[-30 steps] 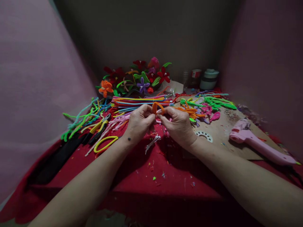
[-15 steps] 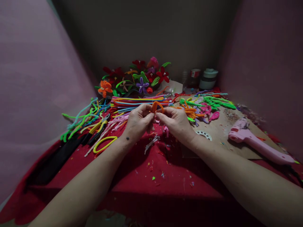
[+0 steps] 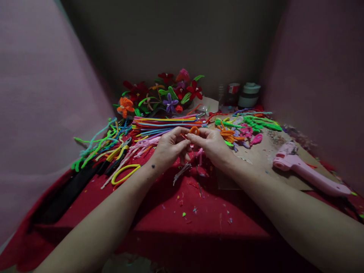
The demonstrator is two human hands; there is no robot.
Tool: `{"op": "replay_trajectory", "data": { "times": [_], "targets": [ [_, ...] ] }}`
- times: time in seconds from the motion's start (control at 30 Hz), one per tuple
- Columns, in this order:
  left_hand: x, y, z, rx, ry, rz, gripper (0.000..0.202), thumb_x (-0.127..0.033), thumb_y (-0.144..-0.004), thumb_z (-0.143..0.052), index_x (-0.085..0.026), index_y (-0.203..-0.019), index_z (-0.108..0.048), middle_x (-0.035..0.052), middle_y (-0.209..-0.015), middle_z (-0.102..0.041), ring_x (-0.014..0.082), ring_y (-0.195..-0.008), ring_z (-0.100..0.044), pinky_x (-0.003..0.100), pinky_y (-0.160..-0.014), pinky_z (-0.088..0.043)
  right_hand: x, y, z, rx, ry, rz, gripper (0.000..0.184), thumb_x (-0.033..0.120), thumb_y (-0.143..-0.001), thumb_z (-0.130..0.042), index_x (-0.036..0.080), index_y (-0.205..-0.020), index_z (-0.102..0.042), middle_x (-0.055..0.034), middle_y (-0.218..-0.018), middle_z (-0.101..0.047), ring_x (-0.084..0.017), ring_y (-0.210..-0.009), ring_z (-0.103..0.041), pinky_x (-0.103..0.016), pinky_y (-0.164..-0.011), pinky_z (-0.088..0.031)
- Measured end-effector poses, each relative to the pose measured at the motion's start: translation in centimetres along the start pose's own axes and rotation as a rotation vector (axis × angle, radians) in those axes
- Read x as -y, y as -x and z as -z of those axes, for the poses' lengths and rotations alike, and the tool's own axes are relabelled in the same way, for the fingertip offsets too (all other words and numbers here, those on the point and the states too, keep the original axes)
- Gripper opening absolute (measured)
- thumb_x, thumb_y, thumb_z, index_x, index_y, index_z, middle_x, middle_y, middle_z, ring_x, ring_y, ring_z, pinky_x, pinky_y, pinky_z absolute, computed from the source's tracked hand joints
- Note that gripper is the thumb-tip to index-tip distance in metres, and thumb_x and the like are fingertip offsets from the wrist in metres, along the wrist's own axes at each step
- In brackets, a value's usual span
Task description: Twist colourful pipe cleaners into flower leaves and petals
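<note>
Over the middle of the red-covered table, my left hand (image 3: 171,146) and my right hand (image 3: 212,148) meet, fingertips close together. Between them shows an orange pipe cleaner (image 3: 194,131), bent into a small round loop. Both hands pinch it with thumb and forefinger; its ends are hidden behind the fingers. Just beneath the hands lie a small bunch of thin white stems (image 3: 182,173) and a short pink pipe cleaner piece (image 3: 200,155). Behind my fingers is a row of straight coloured pipe cleaners (image 3: 167,120).
Pliers (image 3: 121,155) and loose green pipe cleaners (image 3: 93,146) lie at left. A pink hot glue gun (image 3: 309,172) rests on a cardboard sheet (image 3: 261,174) at right, near a bundle of orange loops (image 3: 226,133). Pipe-cleaner flowers (image 3: 170,102) and a lidded jar (image 3: 249,95) stand behind.
The orange pipe cleaner went from a tall open arch to a small tight loop nearer my right fingers. Both hands shifted slightly.
</note>
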State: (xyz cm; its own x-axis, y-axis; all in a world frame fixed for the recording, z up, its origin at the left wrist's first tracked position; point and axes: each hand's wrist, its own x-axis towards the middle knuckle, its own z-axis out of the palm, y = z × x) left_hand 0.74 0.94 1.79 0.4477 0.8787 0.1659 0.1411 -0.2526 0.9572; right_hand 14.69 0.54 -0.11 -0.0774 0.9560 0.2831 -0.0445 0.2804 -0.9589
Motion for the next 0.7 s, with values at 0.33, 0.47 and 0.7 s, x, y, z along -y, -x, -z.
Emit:
{"op": "replay_trajectory", "data": {
  "times": [0.33,0.47,0.7],
  "targets": [
    [-0.1,-0.2,0.4,0.061,0.038,0.140,0.015,-0.022,-0.077,-0.054,-0.013,-0.084,-0.045,-0.0001,-0.057,-0.061,0.0150,-0.043,-0.062,0.021,-0.037,-0.047,-0.4,-0.4,0.1,-0.052,-0.307,-0.080,0.018,0.029,-0.066,-0.067,0.016,-0.062,-0.054,0.0028,-0.054,-0.057,-0.009,-0.047,-0.053,-0.024,-0.051,-0.044],
    [0.2,-0.6,1.0,0.089,0.055,0.208,0.022,-0.028,-0.072,-0.061,-0.014,-0.078,-0.045,0.0007,-0.057,-0.062,0.0154,-0.042,-0.061,0.020,-0.036,-0.046,-0.6,-0.6,0.0,-0.093,-0.373,-0.116,0.017,0.025,-0.067,-0.064,0.016,-0.060,-0.053,0.0014,-0.055,-0.059,-0.009,-0.048,-0.054,-0.025,-0.052,-0.046],
    [0.4,-0.7,1.5,0.160,0.011,0.275,0.028,-0.035,-0.070,-0.064,-0.015,-0.079,-0.046,0.0003,-0.045,-0.060,0.0144,-0.035,-0.057,0.019,-0.034,-0.044,-0.4,-0.5,0.0,-0.147,-0.362,-0.179,0.017,0.019,-0.070,-0.061,0.015,-0.057,-0.050,0.0007,-0.054,-0.059,-0.008,-0.045,-0.054,-0.023,-0.051,-0.047]
  ]
}}
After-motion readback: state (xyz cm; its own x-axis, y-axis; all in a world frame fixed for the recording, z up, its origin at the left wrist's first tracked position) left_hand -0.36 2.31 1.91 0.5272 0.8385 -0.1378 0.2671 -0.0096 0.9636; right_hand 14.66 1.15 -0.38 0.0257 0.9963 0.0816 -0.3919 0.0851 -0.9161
